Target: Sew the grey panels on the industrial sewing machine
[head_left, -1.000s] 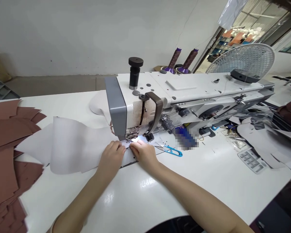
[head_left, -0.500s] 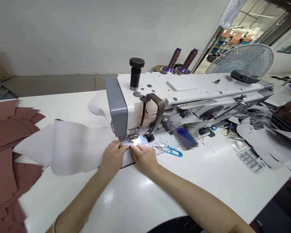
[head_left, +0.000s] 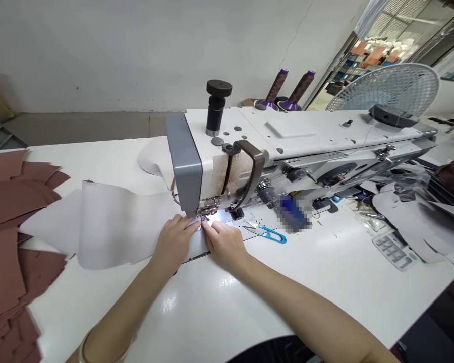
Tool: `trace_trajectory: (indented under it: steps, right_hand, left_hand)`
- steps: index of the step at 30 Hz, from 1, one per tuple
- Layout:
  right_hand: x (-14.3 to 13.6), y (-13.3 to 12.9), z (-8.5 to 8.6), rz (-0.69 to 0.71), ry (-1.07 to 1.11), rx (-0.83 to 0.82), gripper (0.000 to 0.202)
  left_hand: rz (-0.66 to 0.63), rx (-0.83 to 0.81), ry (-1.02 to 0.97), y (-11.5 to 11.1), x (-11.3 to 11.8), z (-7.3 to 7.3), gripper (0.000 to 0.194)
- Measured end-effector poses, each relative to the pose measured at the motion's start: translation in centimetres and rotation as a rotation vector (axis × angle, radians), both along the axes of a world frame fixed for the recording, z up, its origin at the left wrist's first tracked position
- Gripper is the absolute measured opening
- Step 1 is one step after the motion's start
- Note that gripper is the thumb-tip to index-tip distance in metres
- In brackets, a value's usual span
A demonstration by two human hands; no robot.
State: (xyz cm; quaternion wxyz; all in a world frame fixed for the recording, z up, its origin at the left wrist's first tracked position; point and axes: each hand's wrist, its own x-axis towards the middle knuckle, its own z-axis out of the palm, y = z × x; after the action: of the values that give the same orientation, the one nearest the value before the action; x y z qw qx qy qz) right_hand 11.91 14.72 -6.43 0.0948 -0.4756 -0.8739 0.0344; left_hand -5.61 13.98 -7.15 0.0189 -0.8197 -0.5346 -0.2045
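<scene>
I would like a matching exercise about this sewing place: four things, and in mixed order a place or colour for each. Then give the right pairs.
1. Fan
2. Snips
3. Spools
4. Brown pieces

A. on the table, beside the right hand
B. purple at the base
C. piled at far left
D. white and round

Pairs: 1-D, 2-A, 3-B, 4-C

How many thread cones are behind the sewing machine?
2: the left cone and, just beside it, the right cone, both behind the sewing machine. More may be hidden there.
</scene>
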Motion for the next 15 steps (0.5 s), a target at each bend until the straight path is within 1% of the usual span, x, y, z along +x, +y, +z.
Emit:
trace_trajectory:
  steps: [9, 15]
  right_hand:
    - [-0.03, 0.05, -0.30, 0.003, -0.006, 0.029, 0.032]
    - [-0.03, 0.00, -0.30, 0.002, -0.003, 0.018, 0.030]
  left_hand:
    - [0.007, -0.001, 0.019, 0.34, -0.07, -0.02, 0.037]
    - [0.026, 0.000, 0.009, 0.47, -0.12, -0.19, 0.039]
